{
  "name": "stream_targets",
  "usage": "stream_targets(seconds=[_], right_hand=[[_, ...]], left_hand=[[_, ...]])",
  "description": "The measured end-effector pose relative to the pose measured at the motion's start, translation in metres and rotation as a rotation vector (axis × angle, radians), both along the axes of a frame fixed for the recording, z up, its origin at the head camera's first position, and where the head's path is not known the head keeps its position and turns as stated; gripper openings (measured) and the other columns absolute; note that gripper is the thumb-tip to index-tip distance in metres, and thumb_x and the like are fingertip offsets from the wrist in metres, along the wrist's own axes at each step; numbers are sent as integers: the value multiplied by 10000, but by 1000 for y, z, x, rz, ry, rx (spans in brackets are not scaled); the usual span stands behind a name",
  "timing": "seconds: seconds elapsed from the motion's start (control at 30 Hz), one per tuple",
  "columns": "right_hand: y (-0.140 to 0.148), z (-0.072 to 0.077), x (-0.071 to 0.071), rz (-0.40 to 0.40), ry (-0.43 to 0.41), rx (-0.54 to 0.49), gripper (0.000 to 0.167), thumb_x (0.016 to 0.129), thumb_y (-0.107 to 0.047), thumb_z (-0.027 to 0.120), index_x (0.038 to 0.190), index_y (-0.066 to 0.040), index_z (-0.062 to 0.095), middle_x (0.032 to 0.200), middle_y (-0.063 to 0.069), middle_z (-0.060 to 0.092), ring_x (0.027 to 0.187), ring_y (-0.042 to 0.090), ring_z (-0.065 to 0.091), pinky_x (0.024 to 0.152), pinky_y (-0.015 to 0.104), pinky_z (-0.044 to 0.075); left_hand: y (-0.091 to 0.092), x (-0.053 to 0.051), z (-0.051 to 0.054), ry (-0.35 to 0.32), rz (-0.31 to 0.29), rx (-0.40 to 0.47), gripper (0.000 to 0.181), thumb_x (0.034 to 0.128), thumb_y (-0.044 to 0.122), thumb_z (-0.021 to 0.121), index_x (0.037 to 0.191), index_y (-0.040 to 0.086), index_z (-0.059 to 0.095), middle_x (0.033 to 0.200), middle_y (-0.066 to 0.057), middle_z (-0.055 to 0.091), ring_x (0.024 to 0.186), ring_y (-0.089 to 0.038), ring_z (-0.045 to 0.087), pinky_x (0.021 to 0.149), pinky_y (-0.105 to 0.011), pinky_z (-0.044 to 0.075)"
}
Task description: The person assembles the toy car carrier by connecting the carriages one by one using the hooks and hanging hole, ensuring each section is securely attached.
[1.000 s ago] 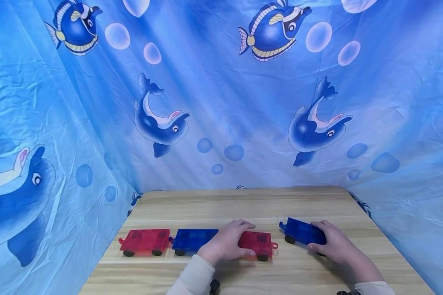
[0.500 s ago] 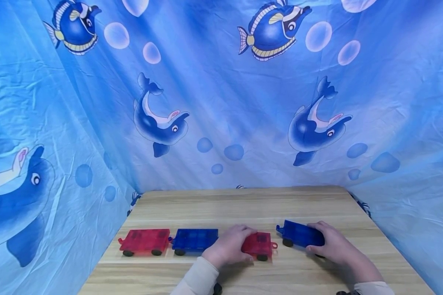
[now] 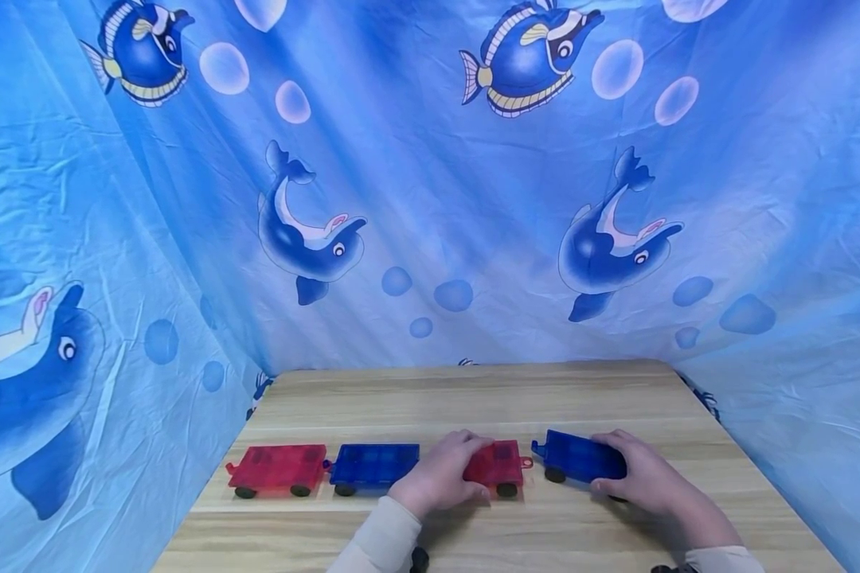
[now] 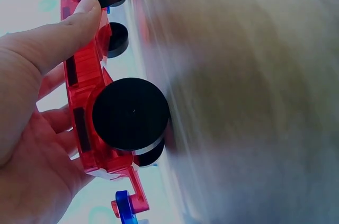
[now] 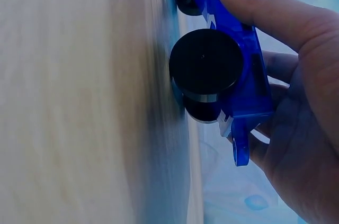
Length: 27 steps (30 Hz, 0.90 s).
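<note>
A red toy train car [image 3: 500, 461] is gripped by my left hand [image 3: 437, 476], thumb on its near side and fingers on the far side. In the left wrist view, its hook passes through a blue ring [image 4: 126, 208] at the end nearest the wrist. My right hand [image 3: 645, 476] pinches a blue toy train car [image 3: 579, 458], thumb near and fingers beyond. This blue car sits askew, its hook end close to the red car's ring [image 3: 527, 462]; whether they touch is unclear. A free blue ring [image 5: 241, 147] shows at its other end.
Left of my left hand stand another blue car [image 3: 374, 464] and another red car [image 3: 278, 466], joined end to end. All are on a wooden table [image 3: 473, 398]. A blue cloth [image 3: 430, 199] printed with fish and dolphins hangs behind and at both sides.
My right hand has brought its blue car left and slightly nearer me, narrowing the gap to the held red car. That red car and the joined cars have shifted slightly left.
</note>
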State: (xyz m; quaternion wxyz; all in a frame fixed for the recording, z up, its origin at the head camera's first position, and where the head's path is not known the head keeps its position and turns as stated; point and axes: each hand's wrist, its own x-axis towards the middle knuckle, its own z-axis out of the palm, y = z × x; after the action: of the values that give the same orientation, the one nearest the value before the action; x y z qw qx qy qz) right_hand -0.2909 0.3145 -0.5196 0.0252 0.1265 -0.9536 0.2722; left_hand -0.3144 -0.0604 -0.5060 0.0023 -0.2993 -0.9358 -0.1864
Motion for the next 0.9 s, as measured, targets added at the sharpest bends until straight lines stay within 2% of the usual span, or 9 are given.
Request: stream_targets(seconds=[0.37, 0.6, 0.9], right_hand=[[-5, -1, 0, 39, 9, -23, 782, 767, -473, 925, 1403, -127, 633, 1299, 37, 633, 1208, 307, 600, 1002, 599, 497], [-9, 0, 1, 73, 26, -31, 789, 759, -476, 927, 1405, -129, 638, 1295, 16, 628, 1200, 292, 595, 1000, 589, 496], [-13, 0, 2, 72, -6, -42, 790, 752, -465, 937, 1411, -149, 637, 1312, 11, 624, 1220, 304, 589, 1018, 614, 481]], left_hand=[[-3, -2, 1, -22, 19, 66, 800, 815, 457, 905, 1516, 299, 551, 1330, 43, 609, 1183, -158, 599, 956, -431, 576], [-4, -2, 2, -35, 26, 78, 802, 825, 456, 897, 1527, 312, 538, 1354, 43, 595, 1211, -163, 587, 974, -437, 566], [-3, -3, 1, -1, 22, 68, 776, 817, 457, 903, 1499, 301, 567, 1333, 50, 608, 1212, -160, 595, 978, -418, 567]])
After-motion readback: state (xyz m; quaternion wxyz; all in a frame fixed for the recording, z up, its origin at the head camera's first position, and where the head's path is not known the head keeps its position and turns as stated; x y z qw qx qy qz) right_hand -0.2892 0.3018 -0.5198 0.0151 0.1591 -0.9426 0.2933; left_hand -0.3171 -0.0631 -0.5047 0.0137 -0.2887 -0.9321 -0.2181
